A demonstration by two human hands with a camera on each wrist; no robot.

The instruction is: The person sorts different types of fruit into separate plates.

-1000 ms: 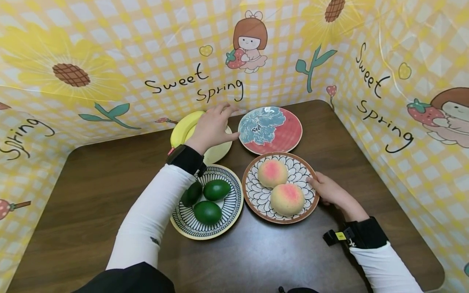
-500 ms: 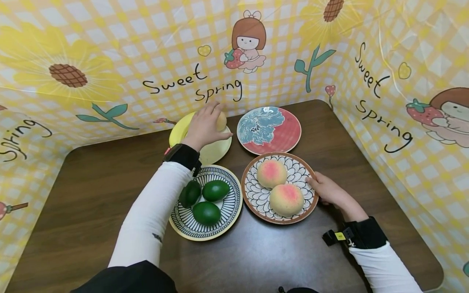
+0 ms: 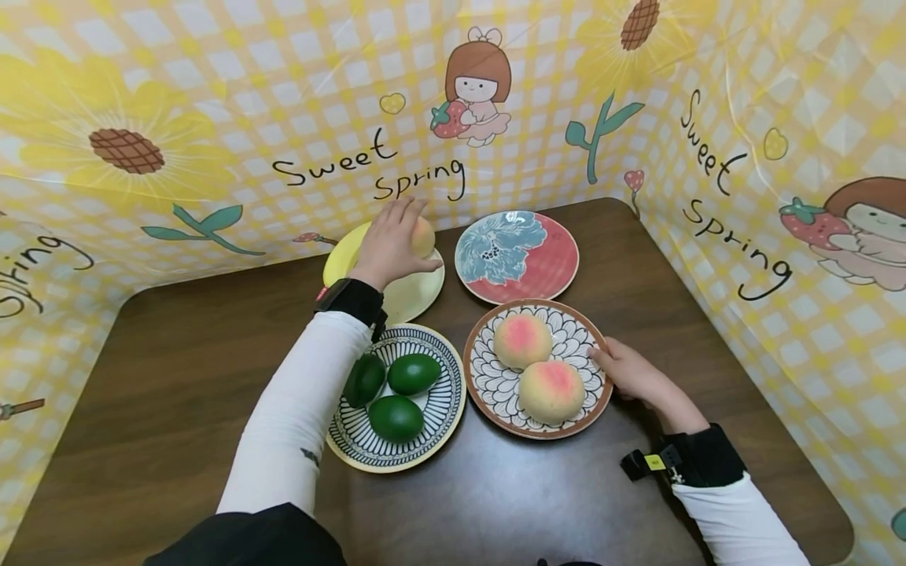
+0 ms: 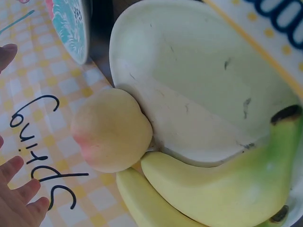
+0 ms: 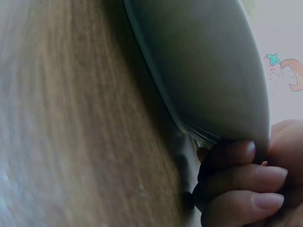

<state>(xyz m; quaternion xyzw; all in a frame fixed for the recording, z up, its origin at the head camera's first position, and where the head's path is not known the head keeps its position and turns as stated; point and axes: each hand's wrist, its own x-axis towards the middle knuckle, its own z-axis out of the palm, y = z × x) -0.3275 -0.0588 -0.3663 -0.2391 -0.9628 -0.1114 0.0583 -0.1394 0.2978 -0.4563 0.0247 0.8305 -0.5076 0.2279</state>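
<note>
Left grip [image 3: 391,244]: over the pale green plate [image 3: 418,295], back of the hand uppermost. Fingers and thumb spread, nothing clasped; from the wrist side the fingertips stood apart from the fruit. Nearest to it, just to its right, was a peach [image 3: 423,237], partly covered by the fingers as I saw it from above, at the plate's far rim. The peach sat right by the ends of the bananas [image 4: 213,189]; whether it touched them I could not tell. The bananas lay under and to the left of this grip, on the left side of the same plate.

Right grip [image 3: 633,369]: closed on the right edge of the brown-rimmed plate [image 3: 488,389], thumb over the rim, fingers curled beneath. Just left of this grip, on that plate, two more peaches, a rear one [image 3: 522,340] and a front one [image 3: 552,391], both blushed pink on top.

Nearer the person than the left grip, a striped plate [image 3: 442,420] bore three dark green fruits [image 3: 396,419], the leftmost partly behind the sleeve [image 3: 276,424]. To the right of the left grip, beyond the right one, a red plate with a blue flower [image 3: 517,255]. All four plates were on a dark wooden surface [image 3: 177,369], yellow checked cloth [image 3: 283,79] hanging behind.
</note>
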